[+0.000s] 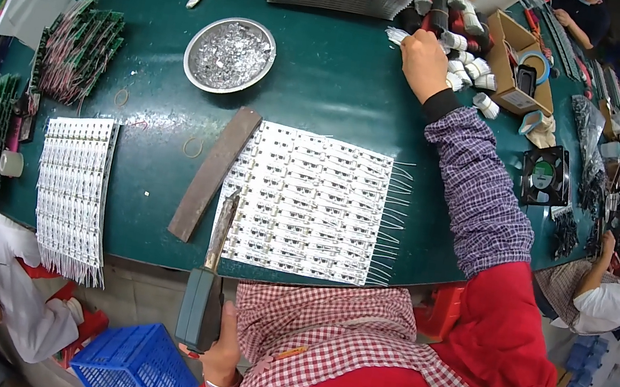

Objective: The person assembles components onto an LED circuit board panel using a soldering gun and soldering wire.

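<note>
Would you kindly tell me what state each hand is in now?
Left hand: closed around a grey-handled, metal-tipped tool.
Right hand: fingers curled at the wire bundles; grip unclear.

Left hand [222, 353] curled, right hand [425, 64] seemingly pinched

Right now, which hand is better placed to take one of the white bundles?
Probably the right hand: it is right beside the white bundles. The left hand grips the tool by the near edge of the table, farther from them.
</note>
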Demonstrator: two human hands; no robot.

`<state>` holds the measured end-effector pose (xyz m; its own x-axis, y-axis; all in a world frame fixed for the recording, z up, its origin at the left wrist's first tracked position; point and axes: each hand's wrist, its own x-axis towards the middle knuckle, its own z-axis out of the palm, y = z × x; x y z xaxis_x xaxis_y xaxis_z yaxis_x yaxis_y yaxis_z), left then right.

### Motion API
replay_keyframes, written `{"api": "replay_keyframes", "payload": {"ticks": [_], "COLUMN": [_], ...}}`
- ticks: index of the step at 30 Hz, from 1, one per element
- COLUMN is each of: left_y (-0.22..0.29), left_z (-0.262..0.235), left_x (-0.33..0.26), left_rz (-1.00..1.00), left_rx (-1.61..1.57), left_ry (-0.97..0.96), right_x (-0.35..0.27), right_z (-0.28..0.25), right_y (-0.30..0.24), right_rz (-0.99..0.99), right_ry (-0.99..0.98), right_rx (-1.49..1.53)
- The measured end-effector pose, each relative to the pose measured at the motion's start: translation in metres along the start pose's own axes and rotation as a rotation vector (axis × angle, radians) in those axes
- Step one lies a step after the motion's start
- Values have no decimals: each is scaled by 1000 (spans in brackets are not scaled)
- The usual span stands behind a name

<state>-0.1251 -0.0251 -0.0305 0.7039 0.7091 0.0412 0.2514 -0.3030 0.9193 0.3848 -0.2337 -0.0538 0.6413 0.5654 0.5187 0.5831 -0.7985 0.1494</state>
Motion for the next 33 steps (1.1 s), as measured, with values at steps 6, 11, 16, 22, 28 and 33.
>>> {"api": "replay_keyframes", "payload": {"ticks": [6, 11, 16, 22, 28, 33], "left_y": [12, 11, 11, 19, 53, 90], "left_z": [0, -4, -11, -14, -12, -16], "left_x": [1, -3, -2, 6, 34, 77], "left_rz": [93, 19, 50, 56, 153, 444], "left_rx": [77, 17, 78, 42, 49, 74], "left_ry": [-12, 36, 21, 26, 90, 261], "right_x": [13, 11, 8, 6, 2, -2], "right_z": [-4, -9, -16, -31, -50, -73], "right_y": [0, 2, 4, -7, -40, -81], "right_rz": [-44, -2, 13, 8, -35, -63], "right_ry": [-105, -83, -38, 59, 133, 50], "right_rx": [-65, 8, 119, 257, 429, 548]}}
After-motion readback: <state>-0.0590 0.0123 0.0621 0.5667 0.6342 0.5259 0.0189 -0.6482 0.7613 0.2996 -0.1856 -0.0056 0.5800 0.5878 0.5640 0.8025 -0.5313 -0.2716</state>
